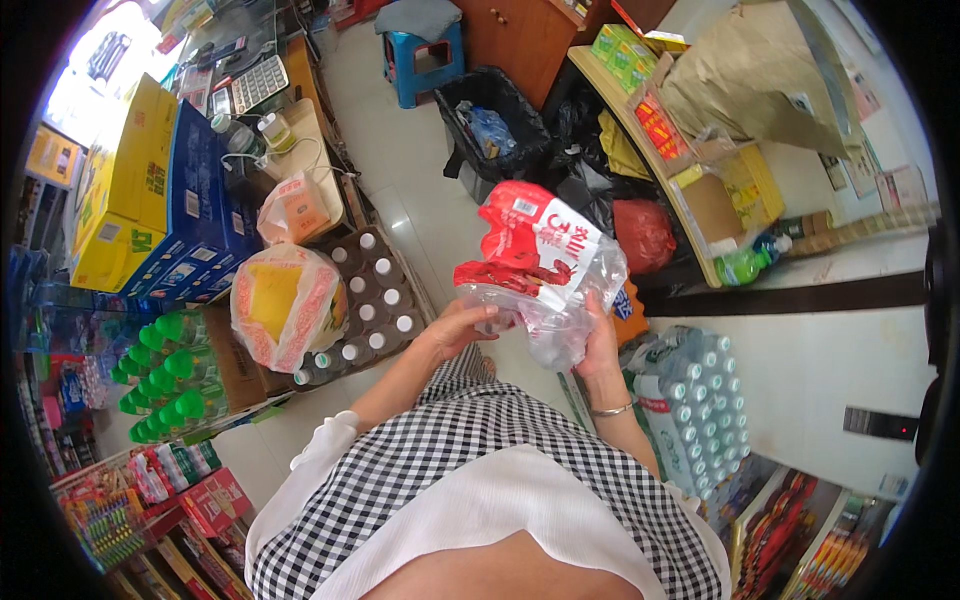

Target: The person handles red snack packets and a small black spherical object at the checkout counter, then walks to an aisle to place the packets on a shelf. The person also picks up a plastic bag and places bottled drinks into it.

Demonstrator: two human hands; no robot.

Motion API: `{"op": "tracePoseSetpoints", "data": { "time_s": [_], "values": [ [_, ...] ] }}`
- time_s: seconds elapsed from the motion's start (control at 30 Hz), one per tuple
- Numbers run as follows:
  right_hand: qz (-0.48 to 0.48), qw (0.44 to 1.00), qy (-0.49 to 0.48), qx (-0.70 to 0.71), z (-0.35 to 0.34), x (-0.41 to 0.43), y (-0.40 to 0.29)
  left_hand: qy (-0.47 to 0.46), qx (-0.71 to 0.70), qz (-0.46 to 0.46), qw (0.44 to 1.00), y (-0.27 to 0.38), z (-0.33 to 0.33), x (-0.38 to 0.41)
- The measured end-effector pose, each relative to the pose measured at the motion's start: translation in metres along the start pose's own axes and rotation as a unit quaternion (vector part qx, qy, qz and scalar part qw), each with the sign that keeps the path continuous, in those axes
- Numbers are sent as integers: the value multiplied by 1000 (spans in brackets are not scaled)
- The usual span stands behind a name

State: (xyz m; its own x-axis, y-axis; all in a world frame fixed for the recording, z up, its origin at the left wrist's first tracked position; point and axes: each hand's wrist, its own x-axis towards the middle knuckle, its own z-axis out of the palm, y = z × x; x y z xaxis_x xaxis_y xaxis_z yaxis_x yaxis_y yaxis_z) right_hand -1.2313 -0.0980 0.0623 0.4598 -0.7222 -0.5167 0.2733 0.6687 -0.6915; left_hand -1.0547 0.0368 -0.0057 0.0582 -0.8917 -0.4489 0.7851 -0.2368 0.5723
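Note:
Before me is a crumpled clear plastic wrapper [559, 251] with red and white print and a barcode. My left hand [456, 330] grips its lower left edge, thumb on top. On the other side my right hand [600, 341] holds the lower right edge, with a bracelet at that wrist. The film looks loose and bunched; whether anything is inside it, I cannot tell. Beyond the wrapper stands a bin [491, 120] lined with a black bag, with crumpled blue plastic in it.
Cartons of white-capped bottles [371, 307] and a bagged yellow package [277, 300] sit at left, near green-capped bottles [172, 367]. Shrink-wrapped water bottles [697, 412] stand at right. A shelf [652, 157] holds boxes above a red bag [643, 232]. Farther off is a blue stool [424, 64].

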Motion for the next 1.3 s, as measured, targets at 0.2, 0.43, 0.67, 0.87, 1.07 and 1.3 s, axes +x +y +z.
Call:
{"op": "tracePoseSetpoints", "data": {
  "time_s": [0.2, 0.43, 0.67, 0.87, 1.07, 1.3],
  "values": [
    [-74, 995, -16, -63, -8, 101, -48, 129, -38, 77, 988, 23, -16, 68],
    [-23, 993, -30, -108, 34, 225, -99, 210, 114, 141, 961, 98, -48, 135],
    [-423, 762, -50, -488, 157, 369, -125, 338, 117, 84, 930, 110, -80, 131],
    [-527, 485, -165, -678, 214, 529, -55, 459, -21, -9, 888, 53, -73, 114],
    [-278, 381, -306, -827, 152, 672, 84, 568, -148, -116, 801, 34, -49, 132],
    [-43, 387, -352, -851, 58, 778, 172, 556, -257, -172, 772, 50, -52, 177]
  ]
}}
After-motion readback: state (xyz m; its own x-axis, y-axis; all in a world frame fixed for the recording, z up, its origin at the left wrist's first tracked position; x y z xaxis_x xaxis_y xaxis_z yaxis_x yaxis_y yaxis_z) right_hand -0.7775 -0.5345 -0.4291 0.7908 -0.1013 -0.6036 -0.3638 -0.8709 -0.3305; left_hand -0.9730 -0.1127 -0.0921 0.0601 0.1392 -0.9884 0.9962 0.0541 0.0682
